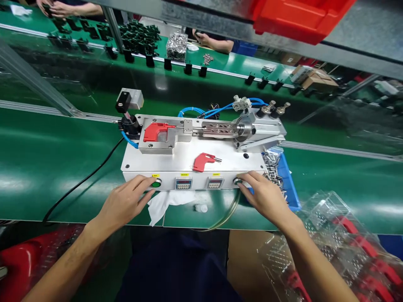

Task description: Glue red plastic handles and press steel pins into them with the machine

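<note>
A white bench-top machine [182,157] stands before me. My left hand [126,203] holds nothing; its fingers are apart, the index fingertip at the green push button [156,183] on the front panel. At the panel's other end, my right hand [267,197] has its fingertips on a second push button [237,181], fingers loosely spread. One red pistol-shaped part [153,132] lies in the metal fixture block [157,149], in line with a rod from the air cylinder [267,130]. Another red pistol-shaped part [200,162] with metal pins lies loose on the machine's top.
Right of the machine sits a blue bin [289,184] of metal pins. Clear plastic trays [333,251] with red parts are at lower right. A white cloth [168,203] and small cap [201,208] lie in front. Across the bench, co-workers' hands [61,9] handle black parts.
</note>
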`<state>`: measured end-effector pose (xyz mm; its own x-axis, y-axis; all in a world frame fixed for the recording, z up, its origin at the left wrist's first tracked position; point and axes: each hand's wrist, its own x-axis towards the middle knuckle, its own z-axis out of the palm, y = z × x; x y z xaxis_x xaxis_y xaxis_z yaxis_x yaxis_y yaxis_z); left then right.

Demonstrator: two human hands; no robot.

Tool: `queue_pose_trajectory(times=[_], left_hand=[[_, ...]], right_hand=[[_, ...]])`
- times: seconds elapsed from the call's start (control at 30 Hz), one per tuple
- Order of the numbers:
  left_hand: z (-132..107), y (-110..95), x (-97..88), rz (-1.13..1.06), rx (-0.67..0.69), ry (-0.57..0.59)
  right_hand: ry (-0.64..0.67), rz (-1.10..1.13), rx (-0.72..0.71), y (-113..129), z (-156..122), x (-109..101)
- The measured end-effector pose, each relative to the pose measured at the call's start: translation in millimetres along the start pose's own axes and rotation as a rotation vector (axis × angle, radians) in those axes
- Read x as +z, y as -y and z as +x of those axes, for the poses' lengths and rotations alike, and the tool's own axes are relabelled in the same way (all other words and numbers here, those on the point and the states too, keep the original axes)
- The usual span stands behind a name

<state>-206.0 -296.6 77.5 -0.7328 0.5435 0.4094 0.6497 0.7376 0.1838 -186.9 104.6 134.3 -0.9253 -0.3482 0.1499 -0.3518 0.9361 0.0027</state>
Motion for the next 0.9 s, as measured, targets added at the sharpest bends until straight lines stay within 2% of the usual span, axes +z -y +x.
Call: queue_pose_trajectory(times=[0.17, 0.33, 0.5, 0.63, 0.77, 0.83, 0.9], left_hand=[[14, 0, 1.7, 0.054, 0.036, -0.010], [18, -5, 7.6, 0.073, 0.010, -0.060], [16, -5, 8.8, -0.087, -0.069, -0.074], [38, -20, 5.4, -0.273, 0.007, -0.077], [79, -47, 16.6, -0.284, 0.081, -0.123], [98, -55, 25.6, -0.244, 0.096, -0.064], [113, -58, 33.4, -0.215, 0.124, -0.011]], right_hand=[[0.036, 0.028, 0.002, -8, 2, 12], [-0.015, -0.051, -0.034, -12, 2, 17], [-0.025, -0.084, 0.023, -10, -4, 22], [-0.019, -0.155, -0.015, -2, -1, 18], [0.005, -0.157, -0.055, 11, 7, -5], [-0.032, -0.007, -0.106, 21, 0, -30], [-0.067, 0.242, -0.181, 33, -17, -61]])
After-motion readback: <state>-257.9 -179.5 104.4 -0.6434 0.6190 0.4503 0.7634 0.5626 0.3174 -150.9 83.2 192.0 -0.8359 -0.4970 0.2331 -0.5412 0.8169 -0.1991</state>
